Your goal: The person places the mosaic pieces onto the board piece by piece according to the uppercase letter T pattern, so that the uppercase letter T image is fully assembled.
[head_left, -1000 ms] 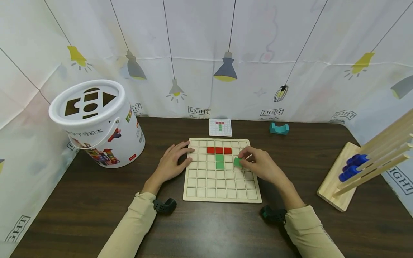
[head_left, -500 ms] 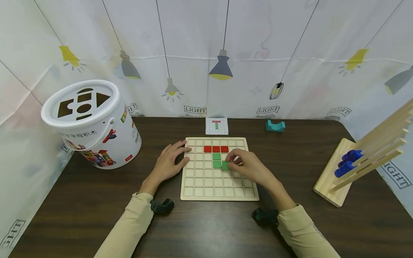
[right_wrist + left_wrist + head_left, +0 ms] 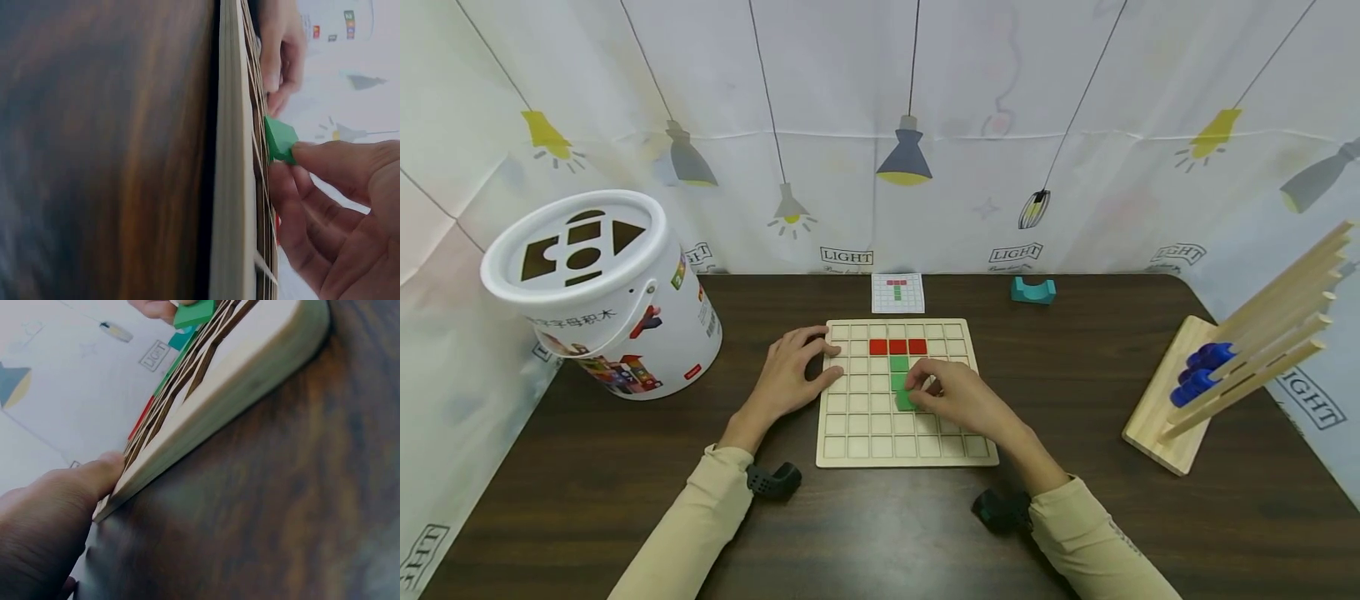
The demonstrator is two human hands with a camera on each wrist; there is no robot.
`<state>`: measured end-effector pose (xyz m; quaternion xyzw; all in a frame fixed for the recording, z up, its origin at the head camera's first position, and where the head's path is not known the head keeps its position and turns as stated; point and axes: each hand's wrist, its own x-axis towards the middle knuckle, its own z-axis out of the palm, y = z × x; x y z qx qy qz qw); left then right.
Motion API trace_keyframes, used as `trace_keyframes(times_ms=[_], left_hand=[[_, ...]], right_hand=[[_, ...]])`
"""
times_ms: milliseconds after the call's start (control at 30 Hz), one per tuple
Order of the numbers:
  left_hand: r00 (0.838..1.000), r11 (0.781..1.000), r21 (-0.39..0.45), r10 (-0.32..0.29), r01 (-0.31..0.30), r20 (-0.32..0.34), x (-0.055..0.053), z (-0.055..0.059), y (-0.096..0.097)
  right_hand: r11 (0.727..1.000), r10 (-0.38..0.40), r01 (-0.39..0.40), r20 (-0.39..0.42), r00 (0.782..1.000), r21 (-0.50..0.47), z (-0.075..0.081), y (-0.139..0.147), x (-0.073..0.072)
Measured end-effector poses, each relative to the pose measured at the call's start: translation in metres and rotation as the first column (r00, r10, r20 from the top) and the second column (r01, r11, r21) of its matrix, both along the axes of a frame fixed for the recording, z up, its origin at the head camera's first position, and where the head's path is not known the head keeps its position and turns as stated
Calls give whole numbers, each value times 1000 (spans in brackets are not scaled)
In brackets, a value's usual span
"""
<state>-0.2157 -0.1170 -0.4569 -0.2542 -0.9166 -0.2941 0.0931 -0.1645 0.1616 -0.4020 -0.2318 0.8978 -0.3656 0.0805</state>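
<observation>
A wooden grid board (image 3: 857,447) lies in front of the person. In its cells sit three red square tiles (image 3: 897,347) in a row, with two green square tiles (image 3: 898,364) in a column under the middle one. The right hand (image 3: 958,398) pinches another green tile (image 3: 905,401) between thumb and fingers, right below that column; in the right wrist view this green tile (image 3: 281,139) is tilted at the board's surface. The left hand (image 3: 787,372) rests with relaxed fingers on the board's left edge.
Behind the board lies a small card (image 3: 898,294) printed with a red and green T pattern. A teal arch block (image 3: 1033,291) is to its right. A white lidded bucket (image 3: 647,342) stands at left, and a wooden peg stand (image 3: 1157,425) with blue beads at right.
The right hand has carried the pinched green tile leftward and toward the person, from the right part of the board to below the green column. The left hand stays at the board's edge.
</observation>
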Motion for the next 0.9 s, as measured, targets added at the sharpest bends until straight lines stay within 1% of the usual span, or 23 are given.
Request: trace_keyframes(times_ms=[133,367,667,767,900], left_hand=[[1000,1000,-1,3,-3,-11,-2,0,1],[999,999,27,-30,30,12,-4,-2,3],[999,999,17,-29,28,31,-3,-4,3],[999,999,15,-30,29,42,-3,-4,4],[998,999,23,-36,35,54,-3,-5,5]], right_hand=[[1000,-1,1,-3,1000,25,-3,-3,0],[998,-23,24,-17,1000,51,-4,-5,1],[995,-14,20,-63,998,98,-6,-6,2],[995,-14,20,-60,998,101,-6,-5,2],[997,-9,12,-39,999,78,-5,-2,2]])
